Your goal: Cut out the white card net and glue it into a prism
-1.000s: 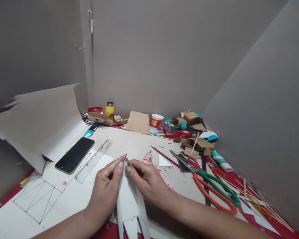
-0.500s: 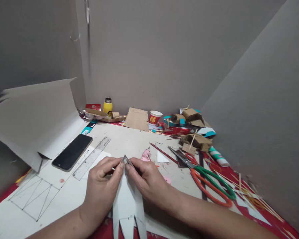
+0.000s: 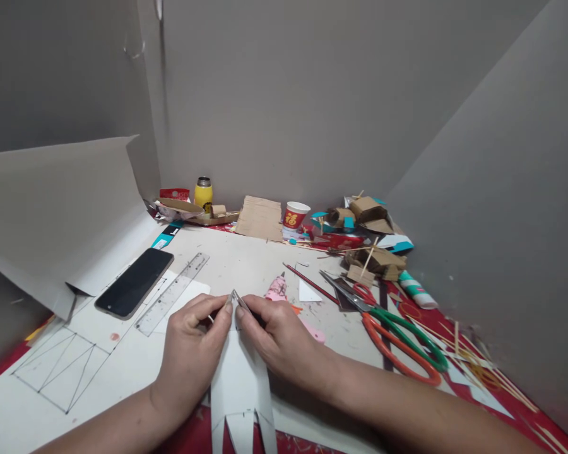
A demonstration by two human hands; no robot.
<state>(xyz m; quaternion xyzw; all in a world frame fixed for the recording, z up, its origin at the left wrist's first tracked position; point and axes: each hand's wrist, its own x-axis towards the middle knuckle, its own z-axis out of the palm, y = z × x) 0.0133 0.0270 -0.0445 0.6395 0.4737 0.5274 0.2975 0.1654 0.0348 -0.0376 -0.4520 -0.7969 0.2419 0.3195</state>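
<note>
A white folded paper piece [image 3: 240,372] points away from me, its far end narrowing to a tip and its near end cut into pointed strips with pen marks. My left hand [image 3: 194,340] pinches the left side of the tip between thumb and forefinger. On the right side of the same tip, my right hand [image 3: 279,334] grips with thumb and fingers. The two hands almost meet there. Just beyond my right hand lies a pink glue gun [image 3: 277,288], partly hidden by it.
Left: a phone [image 3: 135,282], clear ruler [image 3: 173,294] and large bent white sheet [image 3: 61,208]. Right: scissors [image 3: 397,340], dark red pencil [image 3: 310,283], glue tube [image 3: 417,290] and thin sticks. Along the back: yellow bottle [image 3: 203,195], cardboard [image 3: 259,217], paper cup [image 3: 296,215] and cardboard scraps [image 3: 369,211].
The view has shifted slightly. Both hands keep hold of the paper's tip, whose two sides look a little more spread apart.
</note>
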